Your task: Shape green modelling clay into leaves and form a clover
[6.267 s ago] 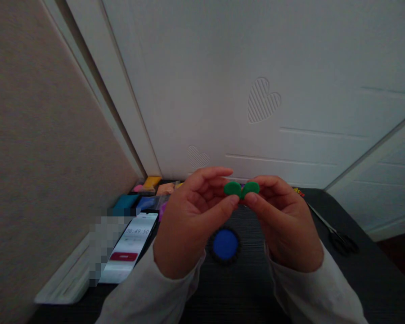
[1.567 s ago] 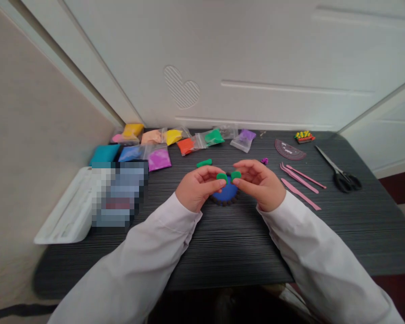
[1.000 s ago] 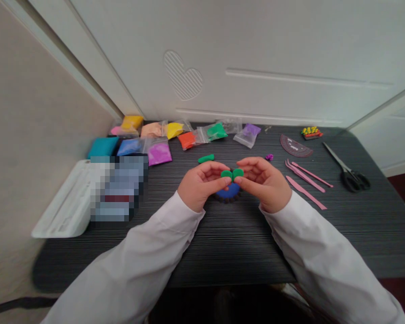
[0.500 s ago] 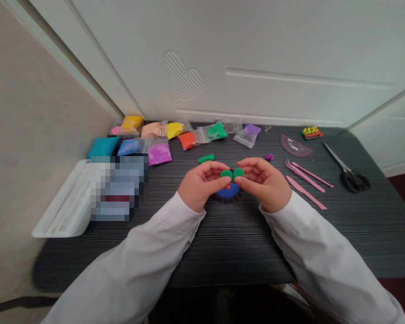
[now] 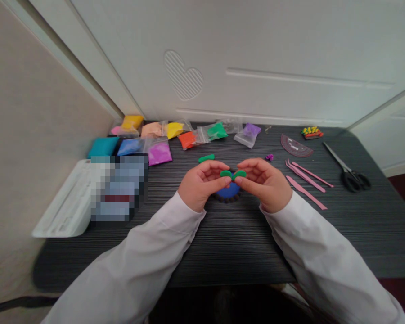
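Center frame, left hand (image 5: 199,185) and right hand (image 5: 267,183) pinched the green clay (image 5: 240,174) between them; looked light, soft, easily dented, best held by lower edges.

black-handled scissors (image 5: 347,170), right | protractor (image 5: 295,146) | white tray (image 5: 65,202), left | embossed heart (image 5: 183,76)

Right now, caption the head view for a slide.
Left hand and right hand pinch two green lobes above a blue disc.
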The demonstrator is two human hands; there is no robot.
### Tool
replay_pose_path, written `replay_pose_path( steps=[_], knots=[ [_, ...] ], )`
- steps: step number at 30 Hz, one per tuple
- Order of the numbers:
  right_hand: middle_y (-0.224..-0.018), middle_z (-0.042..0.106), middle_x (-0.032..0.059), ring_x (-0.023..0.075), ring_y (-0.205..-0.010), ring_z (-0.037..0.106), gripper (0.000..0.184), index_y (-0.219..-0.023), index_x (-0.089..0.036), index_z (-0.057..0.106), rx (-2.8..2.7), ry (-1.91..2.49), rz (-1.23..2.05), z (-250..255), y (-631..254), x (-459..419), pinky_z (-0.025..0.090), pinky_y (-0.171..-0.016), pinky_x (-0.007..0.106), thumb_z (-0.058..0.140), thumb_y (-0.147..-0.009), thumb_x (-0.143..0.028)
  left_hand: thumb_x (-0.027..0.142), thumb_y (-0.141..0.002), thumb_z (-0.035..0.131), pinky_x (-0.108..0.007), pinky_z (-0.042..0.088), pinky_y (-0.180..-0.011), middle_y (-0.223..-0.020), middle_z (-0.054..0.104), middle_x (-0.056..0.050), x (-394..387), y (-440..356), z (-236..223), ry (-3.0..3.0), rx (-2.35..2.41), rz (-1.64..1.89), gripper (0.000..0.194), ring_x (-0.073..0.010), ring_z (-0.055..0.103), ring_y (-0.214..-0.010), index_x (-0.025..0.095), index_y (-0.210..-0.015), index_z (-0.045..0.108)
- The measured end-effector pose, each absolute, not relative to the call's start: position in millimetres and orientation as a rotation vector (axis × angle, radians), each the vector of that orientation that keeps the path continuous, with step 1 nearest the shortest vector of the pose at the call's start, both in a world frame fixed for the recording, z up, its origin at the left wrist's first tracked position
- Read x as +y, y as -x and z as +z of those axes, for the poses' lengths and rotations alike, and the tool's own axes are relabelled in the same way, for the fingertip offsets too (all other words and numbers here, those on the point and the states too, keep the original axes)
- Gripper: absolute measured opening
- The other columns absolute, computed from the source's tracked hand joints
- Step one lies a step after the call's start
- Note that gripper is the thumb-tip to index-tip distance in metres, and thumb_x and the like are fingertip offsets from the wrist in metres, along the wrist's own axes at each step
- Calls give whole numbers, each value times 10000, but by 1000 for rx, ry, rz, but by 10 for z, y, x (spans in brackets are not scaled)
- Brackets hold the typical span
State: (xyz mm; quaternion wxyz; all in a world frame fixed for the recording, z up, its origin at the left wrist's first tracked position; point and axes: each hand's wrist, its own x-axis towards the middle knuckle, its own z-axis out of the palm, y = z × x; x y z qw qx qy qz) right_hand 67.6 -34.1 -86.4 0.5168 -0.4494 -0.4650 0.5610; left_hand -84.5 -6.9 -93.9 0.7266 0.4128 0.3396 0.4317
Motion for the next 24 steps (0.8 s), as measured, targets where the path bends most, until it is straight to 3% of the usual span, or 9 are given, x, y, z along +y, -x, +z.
replay_pose_path(
  steps=[24],
  knots=[
    [-754,610,-24,82,-678,583,250,-846,-218,554,-1168,1075,1317,-880,-673,-354,479,-625,225,666,-628,-172,125,-582,691,-192,450,-603,-684,627,36,-86,832,-949,-958,767,960,212,-64,568,-583,174,-770,605]
  ],
)
